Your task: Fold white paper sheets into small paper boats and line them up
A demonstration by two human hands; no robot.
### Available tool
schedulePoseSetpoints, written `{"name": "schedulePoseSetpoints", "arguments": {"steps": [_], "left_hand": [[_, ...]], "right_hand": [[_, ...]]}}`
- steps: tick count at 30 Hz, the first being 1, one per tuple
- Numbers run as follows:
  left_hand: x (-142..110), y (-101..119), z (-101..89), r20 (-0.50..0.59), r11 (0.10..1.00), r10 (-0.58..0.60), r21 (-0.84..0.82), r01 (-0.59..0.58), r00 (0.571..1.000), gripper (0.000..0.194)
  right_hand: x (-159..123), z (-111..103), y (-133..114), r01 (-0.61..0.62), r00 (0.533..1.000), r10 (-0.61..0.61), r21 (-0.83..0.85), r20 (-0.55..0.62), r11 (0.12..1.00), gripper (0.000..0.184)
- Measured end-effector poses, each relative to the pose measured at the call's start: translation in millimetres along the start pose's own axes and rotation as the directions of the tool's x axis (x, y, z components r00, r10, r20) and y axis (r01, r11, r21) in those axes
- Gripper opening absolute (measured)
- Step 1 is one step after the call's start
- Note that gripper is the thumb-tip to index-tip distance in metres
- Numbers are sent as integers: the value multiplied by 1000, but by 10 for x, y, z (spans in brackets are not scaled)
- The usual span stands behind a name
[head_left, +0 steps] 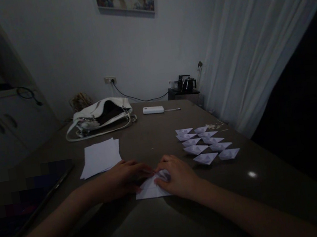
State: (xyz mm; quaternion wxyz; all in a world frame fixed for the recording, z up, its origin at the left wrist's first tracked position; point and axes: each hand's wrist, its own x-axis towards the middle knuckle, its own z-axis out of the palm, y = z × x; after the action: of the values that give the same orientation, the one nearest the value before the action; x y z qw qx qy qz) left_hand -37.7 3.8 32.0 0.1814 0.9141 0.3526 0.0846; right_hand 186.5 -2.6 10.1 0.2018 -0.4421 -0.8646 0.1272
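Both my hands rest on a partly folded white sheet of paper lying on the dark table. My left hand lies over its left side, fingers curled and pressing down. My right hand covers its right side, fingertips pinching a fold near the top middle. Much of the sheet is hidden under the hands. To the right lie several folded paper boats in two rows. A stack of plain white sheets lies to the left, beyond my left hand.
A white handbag lies at the table's far side, with a white power bank and its cable beside it. A dark tablet-like slab sits at the left edge. A kettle stands by the curtain.
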Motion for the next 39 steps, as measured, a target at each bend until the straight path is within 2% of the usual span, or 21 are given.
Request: {"name": "schedulePoseSetpoints", "arguments": {"steps": [4, 9, 12, 18, 23, 27, 30, 35, 39], "left_hand": [[-51, 11, -23, 16, 998, -16, -55, 17, 1000, 48], [-78, 120, -37, 22, 997, 11, -81, -10, 1000, 31], [-39, 169, 43, -61, 999, -9, -50, 6, 998, 23], [78, 134, 278, -232, 998, -30, -57, 18, 972, 14], [180, 204, 308, -329, 988, 8, 148, 43, 944, 6], [209, 257, 216, -283, 952, 45, 302, 44, 958, 1], [161, 215, 135, -194, 949, 37, 314, 26, 980, 3], [13, 55, 74, -83, 985, -23, 166, 37, 996, 15], [-100, 25, 15, 24, 998, -65, 0, 65, 998, 22]], "right_hand": [[0, 11, 17, 16, 1000, -16, 11, -8, 1000, 25], [-16, 15, 61, 89, 996, -89, 28, -17, 996, 20], [-38, -8, 50, 146, 989, -146, 19, 21, 989, 19], [-63, -54, -38, 101, 993, -98, -39, 63, 994, 21], [-49, -44, -44, 85, 995, -83, -36, 49, 996, 21], [-36, -32, -29, 62, 997, -61, -28, 45, 998, 20], [-37, -24, -14, 61, 997, -61, -7, 36, 998, 21], [-39, -30, -11, 56, 998, -57, 26, 39, 998, 22], [-41, -34, -17, 45, 998, -47, 33, 42, 998, 23]]}}
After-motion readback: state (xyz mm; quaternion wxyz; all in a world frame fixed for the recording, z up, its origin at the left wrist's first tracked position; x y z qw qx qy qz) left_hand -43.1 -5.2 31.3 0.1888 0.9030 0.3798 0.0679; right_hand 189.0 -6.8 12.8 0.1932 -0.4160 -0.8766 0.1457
